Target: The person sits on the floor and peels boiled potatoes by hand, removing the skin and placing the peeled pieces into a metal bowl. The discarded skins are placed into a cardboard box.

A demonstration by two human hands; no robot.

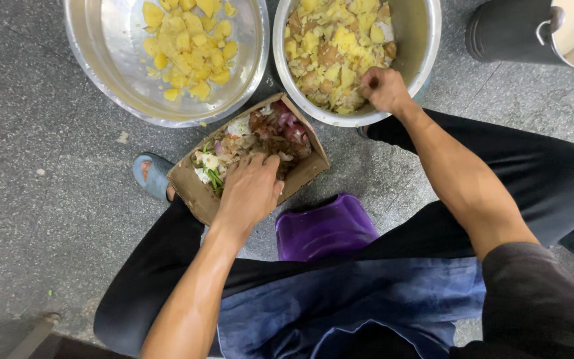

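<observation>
My left hand (250, 189) reaches into a cardboard box (194, 189) of peels and vegetable scraps on the floor; its fingers are down among the scraps, so I cannot tell whether it holds anything. My right hand (383, 88) is closed inside the right steel bowl (426, 40), at its near rim, fingers curled among unpeeled and broken boiled potato pieces (330, 50). Whether the fingers grip a piece is hidden. The left steel bowl (101, 60) holds yellow peeled potato chunks (187, 46).
A purple plastic stool (323, 229) sits between my legs. My foot in a blue slipper (153, 174) rests left of the box. A dark pot with a pale lid (533, 30) stands at the top right. The floor is grey speckled stone.
</observation>
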